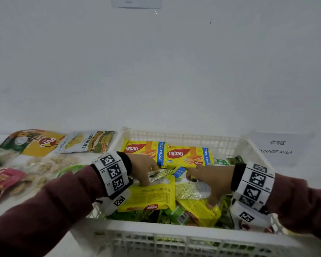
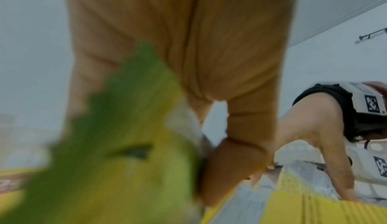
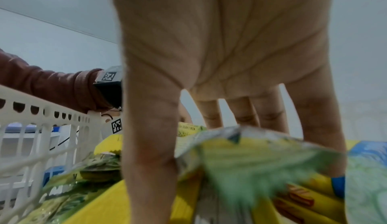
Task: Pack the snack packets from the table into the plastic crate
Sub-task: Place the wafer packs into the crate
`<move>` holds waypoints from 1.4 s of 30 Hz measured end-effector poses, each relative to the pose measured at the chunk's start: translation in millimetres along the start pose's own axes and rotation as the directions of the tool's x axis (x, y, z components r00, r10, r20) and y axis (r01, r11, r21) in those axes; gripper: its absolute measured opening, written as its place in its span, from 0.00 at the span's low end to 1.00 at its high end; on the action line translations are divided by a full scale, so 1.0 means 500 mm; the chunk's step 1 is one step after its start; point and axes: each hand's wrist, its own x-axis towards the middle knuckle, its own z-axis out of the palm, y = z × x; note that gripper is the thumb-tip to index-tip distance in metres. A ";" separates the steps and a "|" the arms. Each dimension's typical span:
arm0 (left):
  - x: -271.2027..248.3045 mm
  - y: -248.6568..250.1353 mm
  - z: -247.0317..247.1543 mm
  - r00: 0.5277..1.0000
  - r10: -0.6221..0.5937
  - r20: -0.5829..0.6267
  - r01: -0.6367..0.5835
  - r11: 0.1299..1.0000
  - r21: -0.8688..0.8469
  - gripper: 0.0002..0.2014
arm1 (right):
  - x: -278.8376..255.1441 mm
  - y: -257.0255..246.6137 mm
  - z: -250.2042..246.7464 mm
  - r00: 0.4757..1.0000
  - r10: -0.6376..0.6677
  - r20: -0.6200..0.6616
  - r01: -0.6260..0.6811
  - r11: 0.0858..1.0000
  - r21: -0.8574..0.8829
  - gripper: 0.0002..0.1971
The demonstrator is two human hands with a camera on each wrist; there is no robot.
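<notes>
Both hands are down in the white plastic crate [image 1: 183, 230], working over the pile of snack packets. The left hand [image 1: 142, 166] reaches in from the left rim, fingers pointing down and bent at the tips against a yellow wafer packet [image 1: 150, 193] lying face-down in the middle; whether it pinches the packet or only presses on it, I cannot tell, as the left wrist view is blurred by a green and yellow wrapper [image 2: 117, 144] right at the lens. The right hand [image 1: 214, 179] is spread wide, fingers straight and fanned apart, tips resting on a silvery packet [image 1: 192, 190] beside the yellow one. The right wrist view confirms it: the fingers [image 3: 209, 111] stand splayed on crinkled foil [image 3: 251, 153].

At the far side of the crate, 2 yellow wafer packets [image 1: 167, 153] lie flat side by side, labels up. Green packets fill the bottom layer near the front wall.

On the table [image 1: 0, 216] left of the crate, several pouches lie unpacked: a jackfruit pouch [image 1: 87, 141], an orange and green pouch [image 1: 33, 141] and a pink one [image 1: 4, 180]. A paper sign [image 1: 278, 147] lies to the right.
</notes>
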 end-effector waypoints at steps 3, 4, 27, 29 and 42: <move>-0.006 0.001 -0.002 0.998 0.018 -0.059 -0.016 0.999 0.030 0.22 | -0.005 0.000 -0.007 1.000 -0.016 -0.018 0.016 1.000 -0.010 0.41; -0.007 0.002 -0.004 0.997 0.027 -0.075 -0.024 0.999 0.038 0.21 | -0.007 0.001 -0.010 0.999 -0.031 -0.024 0.030 1.000 -0.007 0.40; -0.027 0.032 0.051 0.963 0.222 0.152 -0.254 0.936 0.242 0.45 | 0.073 0.025 -0.015 0.997 0.077 -0.021 -0.070 0.970 0.233 0.24; -0.022 0.032 0.064 0.970 0.212 0.122 -0.239 0.930 0.280 0.45 | 0.072 0.031 -0.020 0.997 0.076 -0.018 -0.067 0.957 0.284 0.23; -0.076 -0.031 -0.047 0.939 0.283 -0.194 -0.340 0.846 -0.411 0.40 | 0.000 0.059 -0.115 0.926 0.031 -0.377 0.182 0.837 0.516 0.23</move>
